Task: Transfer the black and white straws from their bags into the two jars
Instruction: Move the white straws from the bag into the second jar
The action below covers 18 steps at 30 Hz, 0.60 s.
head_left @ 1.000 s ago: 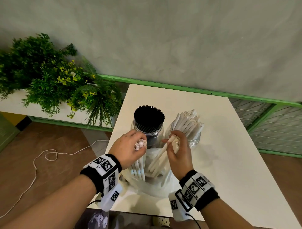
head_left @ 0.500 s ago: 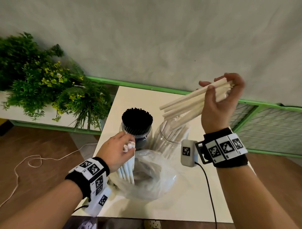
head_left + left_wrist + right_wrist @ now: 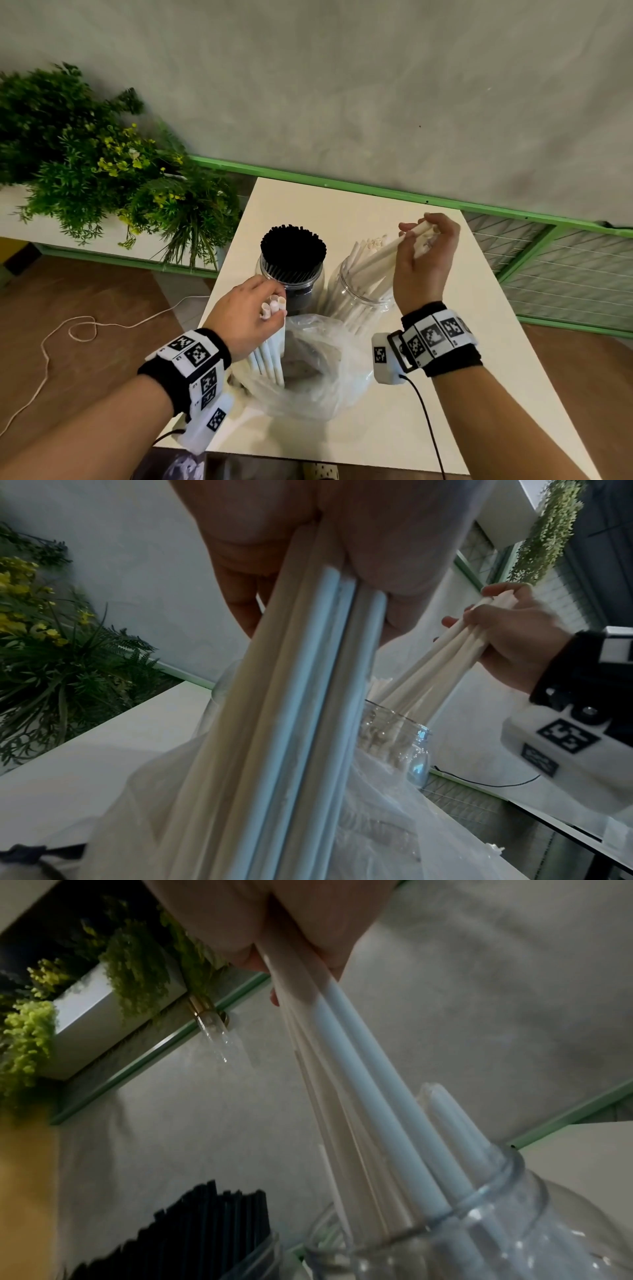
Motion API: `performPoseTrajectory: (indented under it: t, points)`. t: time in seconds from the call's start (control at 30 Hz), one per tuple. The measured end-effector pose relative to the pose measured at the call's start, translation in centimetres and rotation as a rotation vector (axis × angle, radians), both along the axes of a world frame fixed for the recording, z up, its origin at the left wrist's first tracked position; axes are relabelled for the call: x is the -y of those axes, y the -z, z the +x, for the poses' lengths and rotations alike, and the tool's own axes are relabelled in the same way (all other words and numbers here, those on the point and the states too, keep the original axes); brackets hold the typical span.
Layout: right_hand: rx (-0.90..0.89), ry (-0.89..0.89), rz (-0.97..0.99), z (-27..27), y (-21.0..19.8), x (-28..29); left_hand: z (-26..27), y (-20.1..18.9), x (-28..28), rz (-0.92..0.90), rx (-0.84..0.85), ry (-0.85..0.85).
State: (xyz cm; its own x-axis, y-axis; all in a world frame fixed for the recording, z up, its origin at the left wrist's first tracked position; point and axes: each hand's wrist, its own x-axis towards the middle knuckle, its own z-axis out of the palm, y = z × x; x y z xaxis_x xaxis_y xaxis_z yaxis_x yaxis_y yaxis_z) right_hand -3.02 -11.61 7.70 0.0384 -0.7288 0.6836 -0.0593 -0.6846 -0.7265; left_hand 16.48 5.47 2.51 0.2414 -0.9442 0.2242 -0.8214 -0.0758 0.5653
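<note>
Right hand point(image 3: 423, 260) pinching white straws point(image 3: 383, 255), long axis slanting down-left, lower ends already inside right jar point(image 3: 359, 291) directly below grip. Left hand point(image 3: 248, 313) clasps upright straw bundle point(image 3: 272, 346) in bag point(image 3: 318, 373). Black straws point(image 3: 293, 245) fill left jar.

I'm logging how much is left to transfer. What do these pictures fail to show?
- Straws left in the plastic bag: head view, crumpled film and the left hand hide them.
- Fill of the white-straw jar: right hand and its bundle cover the mouth.
- Black straws' bag: in no view.
</note>
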Motion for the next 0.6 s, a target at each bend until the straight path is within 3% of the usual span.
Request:
performPoseTrajectory:
  t: [0.13, 0.3, 0.47, 0.6]
  points:
    - [-0.117, -0.021, -0.038, 1.0, 1.4, 0.4, 0.0, 0.0, 0.1, 0.006, 0.0, -0.001]
    - [-0.339, -0.083, 0.112, 1.5, 3.5, 1.7, 0.0, 0.0, 0.1, 0.009, -0.008, 0.0]
    - [-0.298, -0.119, 0.238, -0.2, 3.6, 1.5, 0.2, 0.2, -0.3, -0.005, -0.019, -0.001]
    - [-0.574, -0.06, 0.252, -1.6, 4.0, 2.2, 0.2, 0.2, -0.2, -0.006, -0.005, -0.009]
